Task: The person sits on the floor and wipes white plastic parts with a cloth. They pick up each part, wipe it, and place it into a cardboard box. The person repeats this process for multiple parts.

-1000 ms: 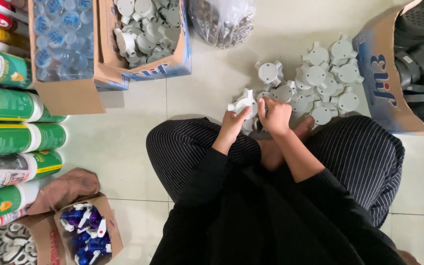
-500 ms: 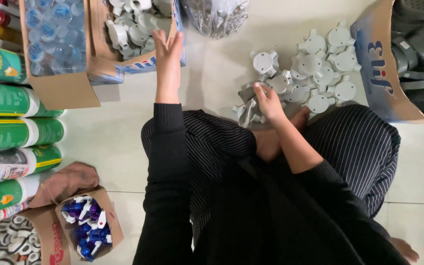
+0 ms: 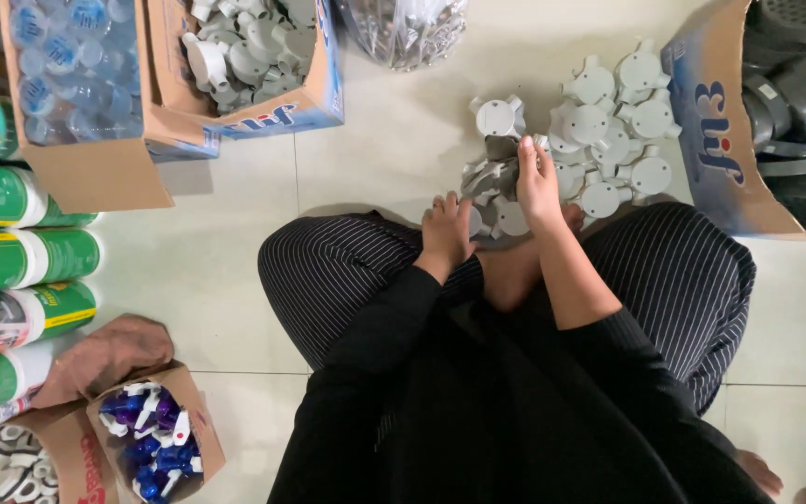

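Observation:
I sit cross-legged on a tiled floor with a pile of grey round plastic fittings in front of my knees. My right hand rests at the near left edge of the pile, its fingers closed around a grey fitting. Near my left knee, my left hand lies with fingers apart and nothing in it, just touching the nearest fittings. A cardboard box with more grey fittings stands far left.
A box of small clear bottles and green and white tubes line the left side. A small box of blue and white caps sits at lower left. A clear bag lies at the top, and black parts fill a box at right.
My left hand reached out to the box of fittings at far left, then drew back to my lap beside the pile. My right hand stayed at the pile with its fitting.

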